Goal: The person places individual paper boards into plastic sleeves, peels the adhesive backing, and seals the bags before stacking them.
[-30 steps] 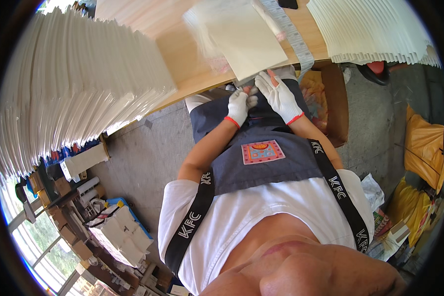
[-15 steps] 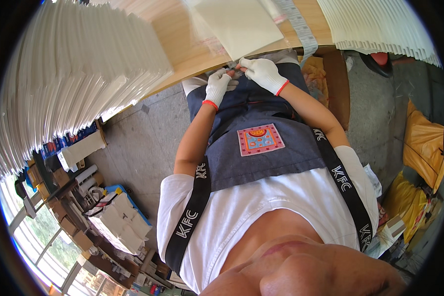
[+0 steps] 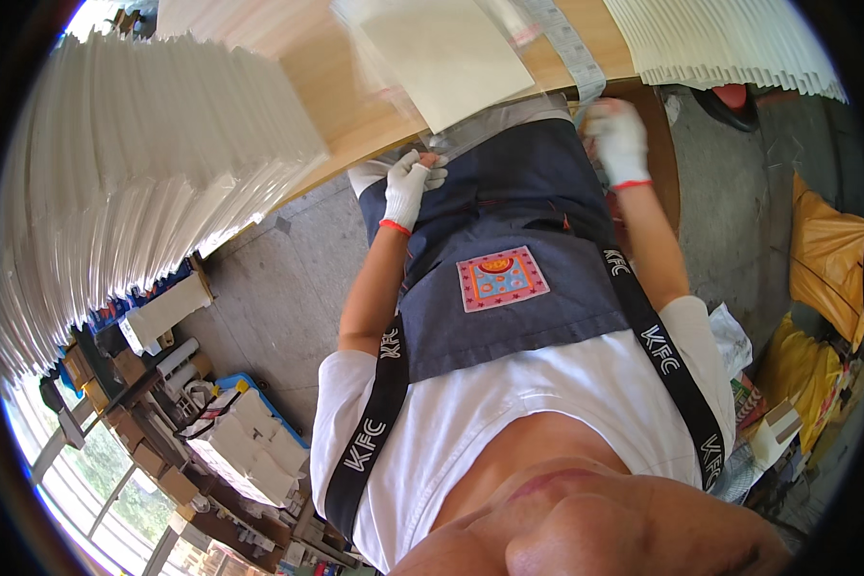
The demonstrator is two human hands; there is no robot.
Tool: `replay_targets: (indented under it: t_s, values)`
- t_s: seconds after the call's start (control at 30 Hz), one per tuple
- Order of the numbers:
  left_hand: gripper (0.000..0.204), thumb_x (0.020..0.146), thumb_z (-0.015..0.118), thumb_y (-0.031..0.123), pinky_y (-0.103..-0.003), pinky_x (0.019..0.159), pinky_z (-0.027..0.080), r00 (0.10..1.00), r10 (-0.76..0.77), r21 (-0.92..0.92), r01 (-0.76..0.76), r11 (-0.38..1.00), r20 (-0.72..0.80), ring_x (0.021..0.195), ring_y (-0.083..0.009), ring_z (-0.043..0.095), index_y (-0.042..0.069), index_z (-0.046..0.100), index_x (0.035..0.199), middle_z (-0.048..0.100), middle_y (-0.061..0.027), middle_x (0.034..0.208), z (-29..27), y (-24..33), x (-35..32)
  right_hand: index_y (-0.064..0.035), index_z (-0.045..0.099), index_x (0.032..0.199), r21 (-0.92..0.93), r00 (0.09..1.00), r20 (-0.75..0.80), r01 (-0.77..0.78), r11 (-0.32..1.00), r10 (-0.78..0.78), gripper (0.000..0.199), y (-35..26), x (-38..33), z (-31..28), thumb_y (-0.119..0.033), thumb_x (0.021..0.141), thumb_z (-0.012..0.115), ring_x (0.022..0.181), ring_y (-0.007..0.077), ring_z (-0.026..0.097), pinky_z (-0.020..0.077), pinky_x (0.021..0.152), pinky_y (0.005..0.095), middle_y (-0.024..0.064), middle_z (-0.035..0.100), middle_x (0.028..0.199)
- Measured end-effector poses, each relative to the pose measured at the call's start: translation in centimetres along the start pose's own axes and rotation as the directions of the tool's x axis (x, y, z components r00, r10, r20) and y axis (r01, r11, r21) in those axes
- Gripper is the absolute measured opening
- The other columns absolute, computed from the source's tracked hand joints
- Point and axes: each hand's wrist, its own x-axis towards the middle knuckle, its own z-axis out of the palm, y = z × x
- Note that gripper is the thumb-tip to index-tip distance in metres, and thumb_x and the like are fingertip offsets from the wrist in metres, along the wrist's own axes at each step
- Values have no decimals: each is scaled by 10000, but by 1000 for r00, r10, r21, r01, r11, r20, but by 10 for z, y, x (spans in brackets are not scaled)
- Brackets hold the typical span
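Your left hand (image 3: 411, 194) is sitting by the front edge of the table (image 3: 341, 106). Its thumb and fingers are pressing together, and they seem to be pinching the clear plastic (image 3: 494, 125). Your right hand (image 3: 619, 142) is looking blurry beside the low end of the label strip (image 3: 574, 56), so I cannot tell if its fingers are spreading or pinching.

The white sheet (image 3: 451, 58) is lying on the table, with its near corner reaching the edge. The clear plastic is sticking out there, just above your apron (image 3: 518, 182).

Only your left hand seems to be holding the plastic, so a sideways tug could be wrinkling it or making it slip. A bump could be tipping the sheet onto your lap. The strip is hanging over the edge, so your right hand could be snagging it and pulling it crooked.
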Motion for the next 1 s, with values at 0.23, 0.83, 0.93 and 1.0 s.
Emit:
replay_targets:
  t_s: [0.23, 0.83, 0.93, 1.0]
  values:
    - [352, 732, 614, 53, -325, 602, 495, 483, 791, 852, -515, -90, 376, 703, -250, 608, 158, 620, 1068, 607, -79, 1036, -12, 18, 1, -33, 563, 886, -994, 931, 40, 73, -79, 362, 255, -11, -52, -142, -276, 848, 494, 843, 318, 582, 470, 738, 432, 179, 600, 947]
    - [74, 864, 575, 95, -318, 664, 482, 863, 343, -306, -462, 832, -371, 788, -158, 578, 94, 501, 870, 570, -5, 833, 17, -26, 27, -79, 514, 823, -866, 909, 130, 299, 401, -397, 193, 38, 7, 110, -223, 788, 637, 683, 321, 596, 435, 592, 413, 112, 623, 777]
    - [176, 847, 544, 66, -380, 750, 513, 936, 102, -716, -325, 618, -337, 912, -196, 588, 76, 534, 1022, 591, -64, 991, 23, -33, 36, -90, 524, 879, -847, 871, -25, 242, 473, -491, 175, 55, 13, 103, -213, 801, 621, 695, 312, 604, 452, 621, 400, 122, 626, 782]
    - [226, 851, 511, 58, -386, 757, 519, 972, 32, -822, -213, 528, -232, 955, -209, 588, 61, 536, 1076, 591, -89, 1052, 13, -39, 45, -94, 531, 904, -768, 774, -93, 344, 540, -626, 163, 61, 16, 88, -203, 809, 607, 705, 298, 610, 463, 649, 388, 124, 622, 782]
